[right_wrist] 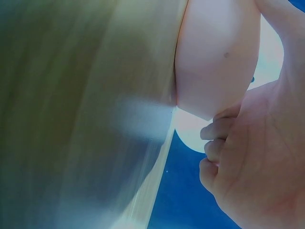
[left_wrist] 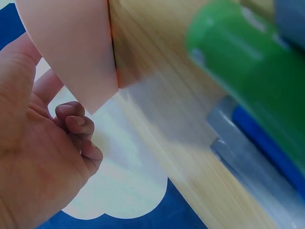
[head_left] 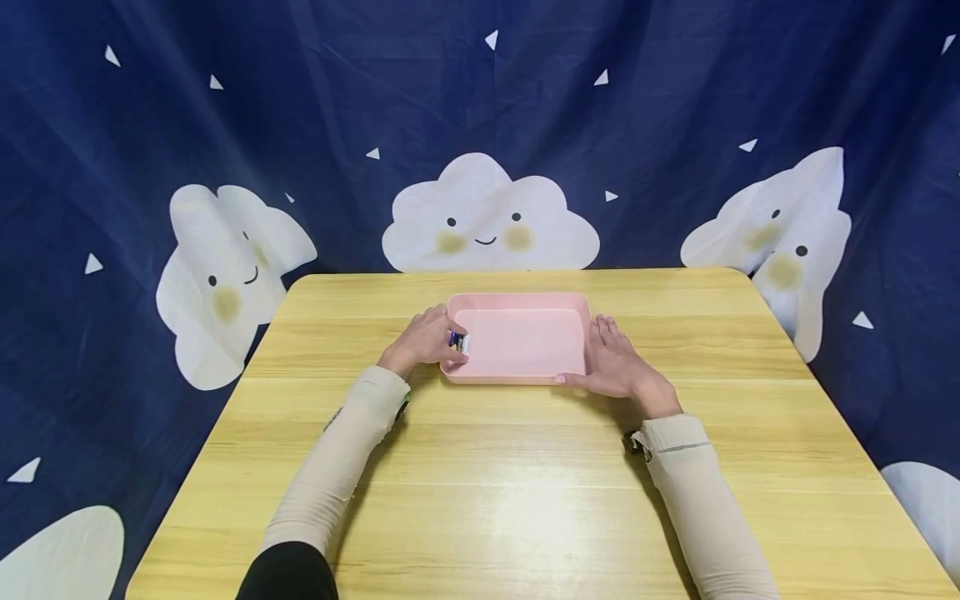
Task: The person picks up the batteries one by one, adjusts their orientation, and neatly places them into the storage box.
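Observation:
A shallow pink tray (head_left: 517,382) lies on the wooden table between the two hands. My left hand (head_left: 425,339) arches over the tray's left wall, with thumb and forefinger inside. They pinch a small dark, yellow and white bundle (head_left: 460,342) that looks like batteries. In the left wrist view, the other fingers (left_wrist: 76,125) are curled outside the pink wall, which hides the bundle. My right hand (head_left: 617,367) rests against the right end of the tray, fingers extended along the outside and thumb at the front corner. Its palm shows in the right wrist view.
The light wooden table (head_left: 495,483) reaches to a dark blue curtain (head_left: 480,92) printed with smiling clouds. In the left wrist view, a blurred green cylinder (left_wrist: 238,52) and blue-grey objects (left_wrist: 267,152) appear close to the camera.

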The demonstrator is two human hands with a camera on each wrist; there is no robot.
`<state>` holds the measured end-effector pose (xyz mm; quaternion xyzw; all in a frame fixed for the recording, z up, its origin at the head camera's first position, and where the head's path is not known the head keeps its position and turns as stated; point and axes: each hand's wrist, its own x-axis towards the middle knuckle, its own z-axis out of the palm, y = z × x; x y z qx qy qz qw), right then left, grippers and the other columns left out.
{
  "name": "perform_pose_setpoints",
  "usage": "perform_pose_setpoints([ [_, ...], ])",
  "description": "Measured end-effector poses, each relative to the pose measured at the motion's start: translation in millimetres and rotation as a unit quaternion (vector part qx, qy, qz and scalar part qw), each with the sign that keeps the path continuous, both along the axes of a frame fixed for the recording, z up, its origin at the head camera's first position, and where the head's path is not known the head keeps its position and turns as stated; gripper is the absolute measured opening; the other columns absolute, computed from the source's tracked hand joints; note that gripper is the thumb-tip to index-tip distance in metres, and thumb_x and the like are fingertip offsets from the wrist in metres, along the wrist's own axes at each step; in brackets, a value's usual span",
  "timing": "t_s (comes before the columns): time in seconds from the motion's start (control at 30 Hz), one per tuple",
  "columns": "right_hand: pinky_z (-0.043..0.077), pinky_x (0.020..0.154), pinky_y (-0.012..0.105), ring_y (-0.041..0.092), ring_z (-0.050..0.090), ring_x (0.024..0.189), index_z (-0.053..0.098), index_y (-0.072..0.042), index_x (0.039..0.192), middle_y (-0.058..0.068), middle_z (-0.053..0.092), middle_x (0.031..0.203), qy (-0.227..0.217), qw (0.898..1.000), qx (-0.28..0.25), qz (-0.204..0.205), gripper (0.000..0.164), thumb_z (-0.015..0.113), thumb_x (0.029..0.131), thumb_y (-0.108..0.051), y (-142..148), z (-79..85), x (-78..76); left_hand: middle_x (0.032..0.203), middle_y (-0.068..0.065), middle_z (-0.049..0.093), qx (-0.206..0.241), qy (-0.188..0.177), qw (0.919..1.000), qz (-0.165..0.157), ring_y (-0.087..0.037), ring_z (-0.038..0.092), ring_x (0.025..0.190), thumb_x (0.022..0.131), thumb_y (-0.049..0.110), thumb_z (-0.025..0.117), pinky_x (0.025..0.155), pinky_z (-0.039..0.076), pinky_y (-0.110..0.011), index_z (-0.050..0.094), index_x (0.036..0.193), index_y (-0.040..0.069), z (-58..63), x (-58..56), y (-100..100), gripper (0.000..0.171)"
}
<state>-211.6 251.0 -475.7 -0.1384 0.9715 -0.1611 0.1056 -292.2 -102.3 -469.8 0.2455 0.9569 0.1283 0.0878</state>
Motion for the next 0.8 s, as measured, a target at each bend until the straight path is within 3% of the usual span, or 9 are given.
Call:
perform_pose_setpoints([
  [0.5,0.007,0.128,0.062,0.053,-0.001,0.157,0.001,0.017,0.158,0.038,-0.002,0.167,0.0,1.0,-0.001,0.002,0.132,0.061,0.087,-0.076,0.4,0.8,0.6,0.109,-0.007,0.057,0.003,-0.007,0.9999,0.015,-0.025,0.048,0.101,0.078,0.039,0.09,0.086,0.036,-0.037,0.074,0.129,0.013,-0.8,0.0,1.8,0.059],
  [0.67,0.007,0.128,0.062,0.053,-0.001,0.158,0.0,0.017,0.158,0.038,-0.002,0.167,0.0,1.0,-0.001,0.0,0.132,0.062,0.086,-0.075,0.8,1.0,1.2,0.109,-0.007,0.057,0.006,-0.006,1.0,0.002,-0.025,0.048,0.1,0.078,0.042,0.089,0.084,0.038,-0.037,0.072,0.132,0.014,0.3,0.1,-0.3,0.063],
  [0.8,0.008,0.128,0.062,0.053,-0.001,0.158,0.0,0.017,0.158,0.038,-0.002,0.167,0.002,1.0,0.003,0.002,0.132,0.061,0.087,-0.075,0.4,0.9,0.6,0.107,-0.01,0.057,0.035,-0.015,0.9992,-0.006,-0.024,0.047,0.095,0.083,0.042,0.084,0.08,0.037,-0.035,0.066,0.139,0.011,6.4,-1.7,-11.1,0.067],
])
